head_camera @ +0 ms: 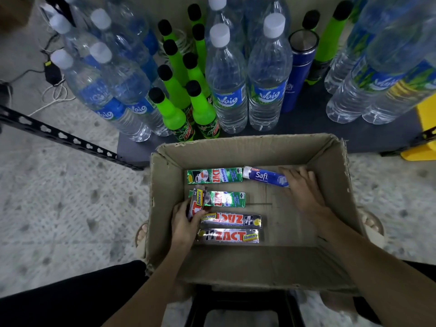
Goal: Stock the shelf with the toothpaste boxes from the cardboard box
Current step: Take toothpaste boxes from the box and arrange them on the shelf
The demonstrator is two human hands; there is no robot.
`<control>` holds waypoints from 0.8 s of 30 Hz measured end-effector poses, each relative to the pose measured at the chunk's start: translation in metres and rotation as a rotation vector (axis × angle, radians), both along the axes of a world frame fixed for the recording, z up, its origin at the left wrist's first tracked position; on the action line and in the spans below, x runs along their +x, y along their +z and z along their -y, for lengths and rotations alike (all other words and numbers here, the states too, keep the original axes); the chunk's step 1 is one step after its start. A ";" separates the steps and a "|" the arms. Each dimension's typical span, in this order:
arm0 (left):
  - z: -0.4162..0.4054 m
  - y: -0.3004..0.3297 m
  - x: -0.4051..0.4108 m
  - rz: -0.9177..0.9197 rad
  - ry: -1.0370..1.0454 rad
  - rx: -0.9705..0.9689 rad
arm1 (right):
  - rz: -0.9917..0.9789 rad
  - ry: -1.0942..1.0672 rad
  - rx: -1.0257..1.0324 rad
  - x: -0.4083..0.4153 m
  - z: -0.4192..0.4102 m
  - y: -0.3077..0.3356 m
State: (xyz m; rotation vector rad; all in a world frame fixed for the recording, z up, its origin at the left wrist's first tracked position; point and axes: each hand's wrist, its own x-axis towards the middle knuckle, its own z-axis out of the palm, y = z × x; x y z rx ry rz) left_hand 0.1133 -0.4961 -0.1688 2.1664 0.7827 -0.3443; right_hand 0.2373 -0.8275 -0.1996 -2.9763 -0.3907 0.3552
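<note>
Two hands work: our left hand [186,223] grips a silver Zact box [196,204]; our right hand [300,185] seemingly closes on the Safi box [264,176]; lift both clear.

Head view, steeply downward (close)

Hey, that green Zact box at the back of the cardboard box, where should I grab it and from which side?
Grip the back green Zact box across its narrow width near the middle, coming straight down from above. It lies flat on the carton floor with its long edges free. Its right end sits against the Safi box, which the right hand is already on, so an end-on grip looks awkward.
</note>
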 end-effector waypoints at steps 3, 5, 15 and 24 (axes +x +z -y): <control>-0.001 0.001 0.001 -0.020 -0.027 -0.019 | -0.030 -0.049 0.124 0.000 0.005 0.002; 0.004 0.005 0.002 -0.029 -0.012 -0.083 | -0.071 -0.100 0.211 -0.003 0.008 0.005; 0.017 0.036 -0.005 0.106 -0.166 -0.091 | -0.011 -0.161 0.437 -0.042 0.013 0.053; 0.020 0.159 0.037 0.521 -0.320 0.132 | 0.238 -0.078 0.519 -0.028 0.017 0.174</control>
